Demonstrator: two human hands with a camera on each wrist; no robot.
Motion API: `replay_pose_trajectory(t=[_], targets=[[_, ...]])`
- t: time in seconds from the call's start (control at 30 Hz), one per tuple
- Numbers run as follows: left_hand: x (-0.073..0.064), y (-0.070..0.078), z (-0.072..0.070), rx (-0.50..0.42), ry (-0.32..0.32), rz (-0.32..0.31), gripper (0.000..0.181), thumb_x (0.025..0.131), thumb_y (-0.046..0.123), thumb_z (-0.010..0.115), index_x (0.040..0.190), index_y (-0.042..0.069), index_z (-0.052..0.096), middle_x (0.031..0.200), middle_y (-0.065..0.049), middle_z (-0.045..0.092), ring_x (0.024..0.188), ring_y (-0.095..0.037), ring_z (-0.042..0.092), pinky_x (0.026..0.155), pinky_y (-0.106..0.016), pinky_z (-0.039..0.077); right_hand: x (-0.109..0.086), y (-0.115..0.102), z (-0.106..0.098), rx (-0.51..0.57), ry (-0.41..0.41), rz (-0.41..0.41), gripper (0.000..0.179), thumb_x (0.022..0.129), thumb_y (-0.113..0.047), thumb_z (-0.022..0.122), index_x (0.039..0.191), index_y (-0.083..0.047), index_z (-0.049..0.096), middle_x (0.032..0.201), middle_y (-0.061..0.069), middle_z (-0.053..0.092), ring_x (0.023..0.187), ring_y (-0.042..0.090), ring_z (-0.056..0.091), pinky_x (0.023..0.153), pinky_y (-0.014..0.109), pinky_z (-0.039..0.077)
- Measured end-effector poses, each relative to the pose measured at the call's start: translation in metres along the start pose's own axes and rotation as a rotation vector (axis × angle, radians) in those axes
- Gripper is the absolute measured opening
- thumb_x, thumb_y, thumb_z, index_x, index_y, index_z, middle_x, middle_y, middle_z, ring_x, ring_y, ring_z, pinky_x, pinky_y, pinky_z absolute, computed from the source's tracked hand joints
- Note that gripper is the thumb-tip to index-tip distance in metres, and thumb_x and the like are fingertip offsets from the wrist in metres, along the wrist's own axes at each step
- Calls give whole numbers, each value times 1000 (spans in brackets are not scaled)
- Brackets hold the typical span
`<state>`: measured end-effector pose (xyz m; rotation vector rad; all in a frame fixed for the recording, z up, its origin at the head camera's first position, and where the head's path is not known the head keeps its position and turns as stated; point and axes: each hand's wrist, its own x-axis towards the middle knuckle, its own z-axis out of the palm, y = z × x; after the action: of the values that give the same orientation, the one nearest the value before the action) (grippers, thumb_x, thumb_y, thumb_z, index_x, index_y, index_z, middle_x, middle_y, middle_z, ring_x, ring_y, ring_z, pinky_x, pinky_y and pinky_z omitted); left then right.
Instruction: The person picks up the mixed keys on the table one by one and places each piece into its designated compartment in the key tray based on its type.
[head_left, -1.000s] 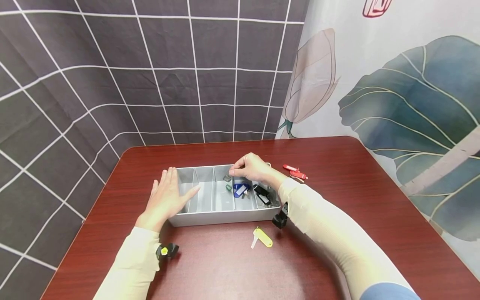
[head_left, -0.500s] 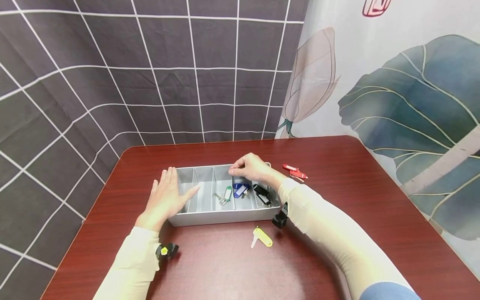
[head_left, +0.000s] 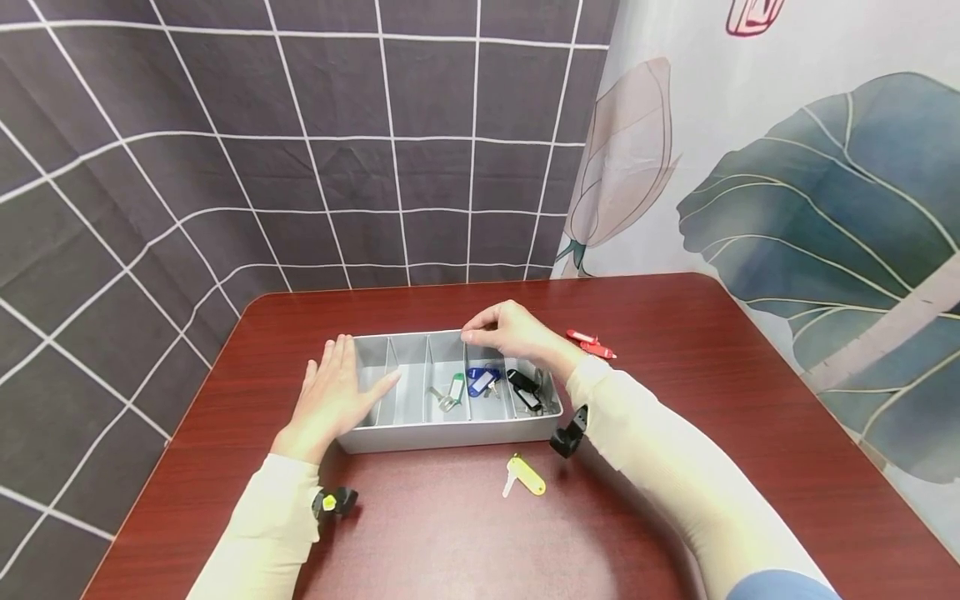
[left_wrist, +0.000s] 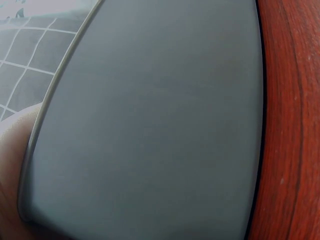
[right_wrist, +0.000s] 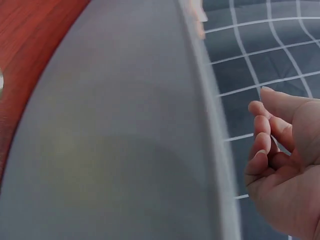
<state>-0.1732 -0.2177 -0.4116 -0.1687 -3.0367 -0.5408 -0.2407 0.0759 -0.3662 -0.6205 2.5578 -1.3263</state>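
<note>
My left hand [head_left: 330,400] rests on the left end of a grey divided tray [head_left: 442,434], fingers straight and thumb stretched over the inside. Above the tray's back edge is my right hand [head_left: 510,333], its fingers loosely curled with nothing seen between them. A key with a green tag [head_left: 456,388] lies in the middle compartment, below and left of the right hand. Blue key tags [head_left: 482,381] with keys lie in the compartment to its right. The rightmost compartment holds black key tags [head_left: 523,389]. The right wrist view shows the right hand's fingers [right_wrist: 259,142] bent beside the tray wall.
A key with a yellow tag [head_left: 529,476] lies on the red-brown table [head_left: 420,517] in front of the tray. Red key tags [head_left: 592,344] lie behind it to the right. A grey checked cloth [head_left: 337,175] and a printed curtain [head_left: 787,208] hang beyond the table.
The green-tagged key has dropped from below my right hand to the floor of the middle compartment. My right hand then shifts slightly up and right. The left hand stays in place.
</note>
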Motion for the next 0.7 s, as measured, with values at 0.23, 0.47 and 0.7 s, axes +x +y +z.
replay_pose_trajectory(t=[0.23,0.47,0.7], targets=[[0,0,0,-3,-1,1,113,83,76,46,151,-6,8,157,-26,12,144,-42,10,112,-62,7,-15,1,-29,-6,71,-36,22,87,-24,73,104,-10,75,92,2,72,82,15,60,70,27,49],[0,1,0,-1,-6,0,116,81,80,42,151,-6,8,156,-26,13,144,-42,10,112,-62,7,-38,20,-55,-55,158,-23,26,87,-26,72,109,-12,71,91,3,67,83,17,58,71,26,48],[0,0,-1,-9,-5,1,113,83,77,45,151,-6,9,156,-26,13,144,-43,10,111,-63,8,-58,46,-58,-89,126,-23,46,87,-27,72,125,-4,61,106,10,64,91,20,56,75,30,47]])
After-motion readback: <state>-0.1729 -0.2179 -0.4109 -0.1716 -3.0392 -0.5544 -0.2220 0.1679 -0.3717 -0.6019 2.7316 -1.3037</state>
